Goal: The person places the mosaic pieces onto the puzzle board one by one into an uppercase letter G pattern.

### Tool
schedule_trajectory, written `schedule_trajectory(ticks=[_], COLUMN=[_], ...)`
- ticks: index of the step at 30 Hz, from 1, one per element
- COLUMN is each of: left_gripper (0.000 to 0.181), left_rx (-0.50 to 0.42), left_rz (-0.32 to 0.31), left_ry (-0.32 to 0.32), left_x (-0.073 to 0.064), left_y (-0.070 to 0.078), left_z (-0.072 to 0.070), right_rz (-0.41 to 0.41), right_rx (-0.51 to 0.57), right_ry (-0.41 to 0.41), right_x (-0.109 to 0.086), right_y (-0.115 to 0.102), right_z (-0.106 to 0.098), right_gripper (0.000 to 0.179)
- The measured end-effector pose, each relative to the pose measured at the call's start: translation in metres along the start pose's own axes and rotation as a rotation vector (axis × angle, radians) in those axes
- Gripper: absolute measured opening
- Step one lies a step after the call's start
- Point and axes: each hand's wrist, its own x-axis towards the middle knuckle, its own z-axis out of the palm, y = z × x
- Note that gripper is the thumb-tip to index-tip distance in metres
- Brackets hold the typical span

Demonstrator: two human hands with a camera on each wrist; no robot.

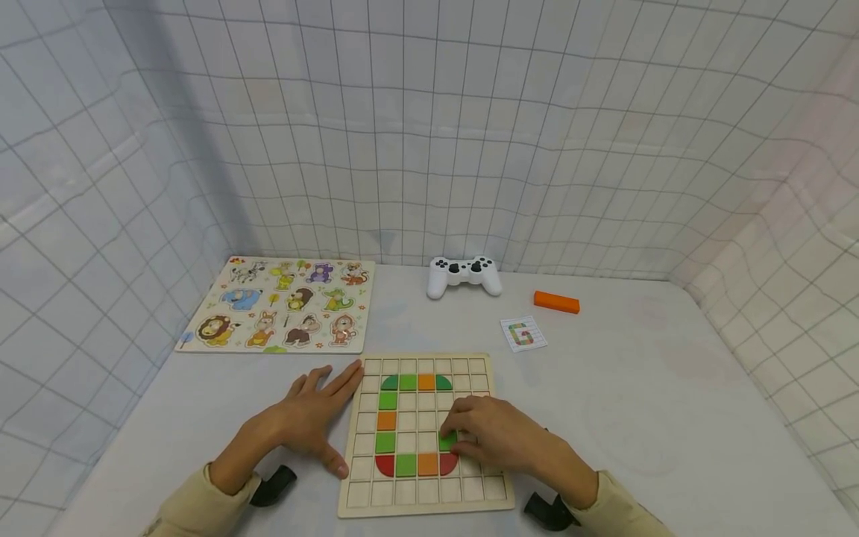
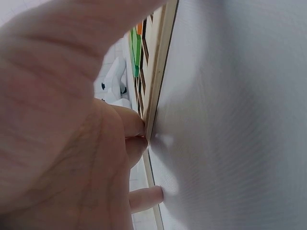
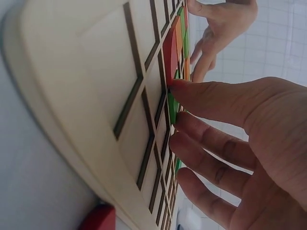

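A wooden grid board [image 1: 394, 505] lies flat on the table. Flat colored tiles in green, orange and red sit in its cells, forming a shape with rounded corners. My right hand [image 1: 496, 432] is over the board's right side, its thumb and index finger at the edges of a green square tile [image 1: 447, 441], just above a red rounded tile [image 1: 448, 465]. In the right wrist view the thumb [image 3: 206, 98] and fingertips touch around that green tile [image 3: 172, 109]. My left hand [image 1: 312, 414] spreads along the board's left edge, fingertips and thumb touching it.
An animal puzzle board [image 1: 278, 302] is at the back left. Behind the grid board are a white game controller [image 1: 464, 276], a small card with a G pattern [image 1: 523, 333] and an orange bar [image 1: 556, 302]. Low in the right wrist view, something red [image 3: 100, 219] shows beside the board's edge.
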Motion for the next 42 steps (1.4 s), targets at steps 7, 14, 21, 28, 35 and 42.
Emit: schedule_trajectory(ticks=[7,14,21,28,35,42], left_gripper=[0.145,0.144,0.144,0.145,0.144,0.143], left_rx=[0.012,0.014,-0.003,0.002,-0.009,-0.002], left_rz=[-0.002,0.002,0.002,0.005,0.009,0.006], left_ry=[0.003,0.003,0.003,0.010,0.005,0.003], left_x=[0.000,0.000,-0.002,-0.002,-0.002,-0.001], left_y=[0.000,-0.001,0.000,0.001,0.001,0.001], left_z=[0.001,0.001,0.002,0.000,-0.001,0.000], right_rz=[0.005,0.022,0.061,0.173,0.261,0.308], right_rx=[-0.028,-0.026,0.019,0.060,0.075,0.072], right_ry=[0.018,0.020,0.016,0.043,0.060,0.049], right_x=[0.000,-0.002,-0.008,-0.031,-0.056,-0.076], right_y=[-0.001,-0.002,0.000,0.013,0.033,0.047], right_z=[0.000,0.000,-0.005,-0.019,-0.028,-0.027], right_gripper=[0.015,0.016,0.019,0.023,0.027,0.027])
